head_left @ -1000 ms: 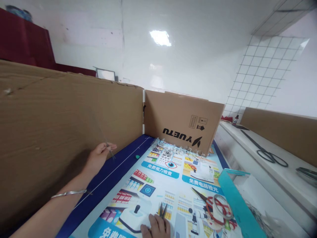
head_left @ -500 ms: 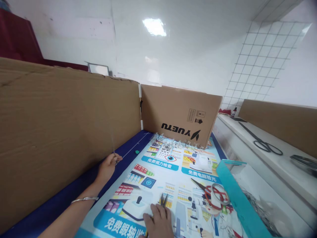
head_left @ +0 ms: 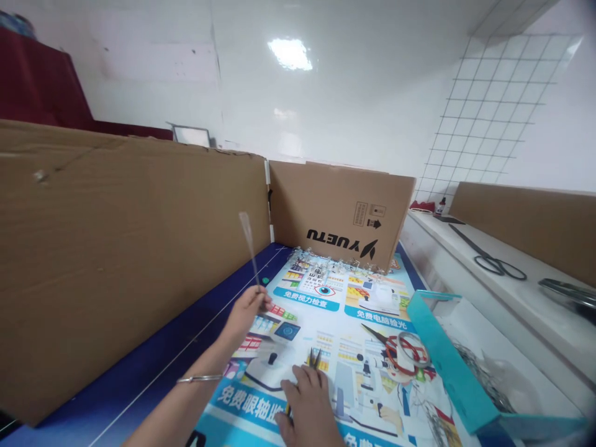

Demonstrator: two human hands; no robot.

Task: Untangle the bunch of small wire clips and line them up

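My left hand [head_left: 251, 304], with a bracelet at the wrist, pinches the lower end of a thin wire-like strand [head_left: 254, 264]. The strand stands upright above the fingers, and its upper part is smeared by motion. Low in the middle of the head view, my right hand [head_left: 311, 403] rests over a pair of needle-nose pliers [head_left: 314, 359]. The pliers' dark pointed tips stick out past the fingers, slightly apart. Most of the handle is hidden under the palm, with a bit of yellow showing. Both hands are above a printed poster sheet [head_left: 298, 341] on a blue table.
Red-handled scissors [head_left: 393, 355] lie right of my right hand, with a silvery ring on them. Farther right is a teal box [head_left: 454, 372] holding wires. Clear small pieces [head_left: 339, 264] line the back by a cardboard panel [head_left: 339, 198]. Another panel [head_left: 130, 261] stands left.
My left hand has moved right, away from the left cardboard panel, with the strand in its fingers. My right hand stays at the pliers. The view has shifted slightly.
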